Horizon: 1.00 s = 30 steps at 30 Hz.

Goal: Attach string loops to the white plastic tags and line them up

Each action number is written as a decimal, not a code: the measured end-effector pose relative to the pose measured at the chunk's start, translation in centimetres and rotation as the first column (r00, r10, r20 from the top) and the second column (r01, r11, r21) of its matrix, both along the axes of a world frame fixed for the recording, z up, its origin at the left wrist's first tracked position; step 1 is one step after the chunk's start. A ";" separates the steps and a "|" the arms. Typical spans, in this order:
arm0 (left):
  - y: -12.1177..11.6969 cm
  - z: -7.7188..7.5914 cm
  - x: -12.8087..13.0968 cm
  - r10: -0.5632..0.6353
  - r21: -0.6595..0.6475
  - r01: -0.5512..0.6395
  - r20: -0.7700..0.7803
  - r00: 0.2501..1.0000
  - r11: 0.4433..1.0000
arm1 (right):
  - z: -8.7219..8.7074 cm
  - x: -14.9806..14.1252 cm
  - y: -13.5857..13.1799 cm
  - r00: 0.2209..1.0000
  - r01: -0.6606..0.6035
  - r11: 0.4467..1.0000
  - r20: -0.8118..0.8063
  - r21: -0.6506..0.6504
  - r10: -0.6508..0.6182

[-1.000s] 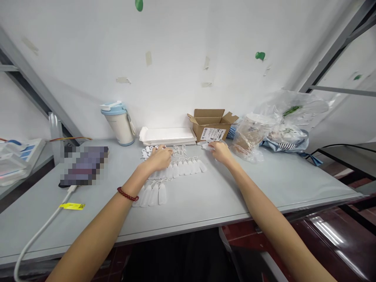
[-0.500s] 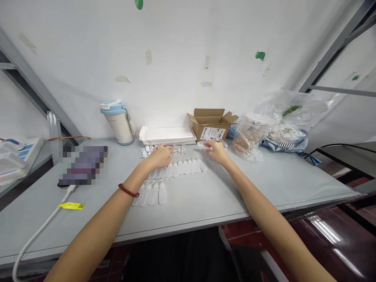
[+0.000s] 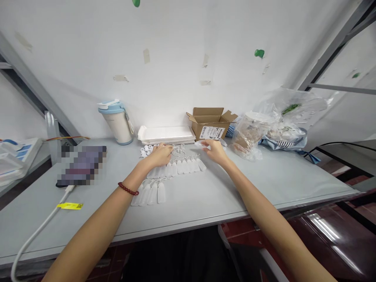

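My left hand [image 3: 160,155] rests over small white looped pieces [image 3: 146,151] at the back middle of the table. Its fingers are bent together, and what they hold, if anything, is hidden. White cords [image 3: 178,149] lie just right of its fingertips. Below it runs a row of translucent white tags [image 3: 184,167] with loops at their tops. A second, shorter row of tags [image 3: 152,194] lies closer to the front, by my left wrist. My right hand [image 3: 216,151] pinches a clear plastic piece [image 3: 200,145] in front of the cardboard box, with part of it behind the hand.
An open cardboard box [image 3: 208,125] and a stack of flat white packages [image 3: 166,135] stand against the wall. A blue-lidded tumbler [image 3: 117,123] is at left, near a blurred phone [image 3: 83,166] on a white cable [image 3: 38,230]. Plastic-bagged items [image 3: 249,135] sit at right.
The whole view has shifted slightly. Both hands stay at nearly the same places, and the right hand's fingers have moved a little on the clear plastic piece.
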<state>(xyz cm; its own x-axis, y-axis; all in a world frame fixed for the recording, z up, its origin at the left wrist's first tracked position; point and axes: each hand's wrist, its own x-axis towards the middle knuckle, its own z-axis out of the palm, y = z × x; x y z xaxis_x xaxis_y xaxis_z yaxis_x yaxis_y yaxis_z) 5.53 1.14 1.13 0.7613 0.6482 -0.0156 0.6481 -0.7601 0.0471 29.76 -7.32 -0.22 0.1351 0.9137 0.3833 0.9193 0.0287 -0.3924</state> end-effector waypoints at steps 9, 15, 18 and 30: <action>0.1 -0.3 -0.4 0.006 0.140 -0.054 0.322 0.947 0.989 | 0.2 -0.5 -0.2 1.000 -0.019 1.000 -0.016 0.019 0.020; -0.4 0.0 -0.4 -0.006 0.142 -0.054 0.390 0.921 0.988 | 0.3 -1.3 -0.4 0.998 -0.068 0.998 0.001 0.014 0.068; -0.7 0.6 -0.6 -0.004 0.087 -0.042 0.475 0.880 0.995 | 0.3 -1.8 -0.6 0.995 -0.095 0.995 0.005 0.030 0.095; -1.3 1.8 -0.6 0.103 -0.016 -0.119 0.629 0.770 0.993 | 0.7 -3.8 -1.5 0.979 -0.204 0.977 0.010 0.067 0.204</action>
<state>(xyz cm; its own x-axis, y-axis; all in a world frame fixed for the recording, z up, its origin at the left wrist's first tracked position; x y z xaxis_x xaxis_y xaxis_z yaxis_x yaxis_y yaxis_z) 4.91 -0.18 2.89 0.5189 0.7227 0.4564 0.5605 -0.6909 0.4567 25.92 -8.81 0.43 -0.0532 0.8941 0.4447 0.8926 0.2422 -0.3802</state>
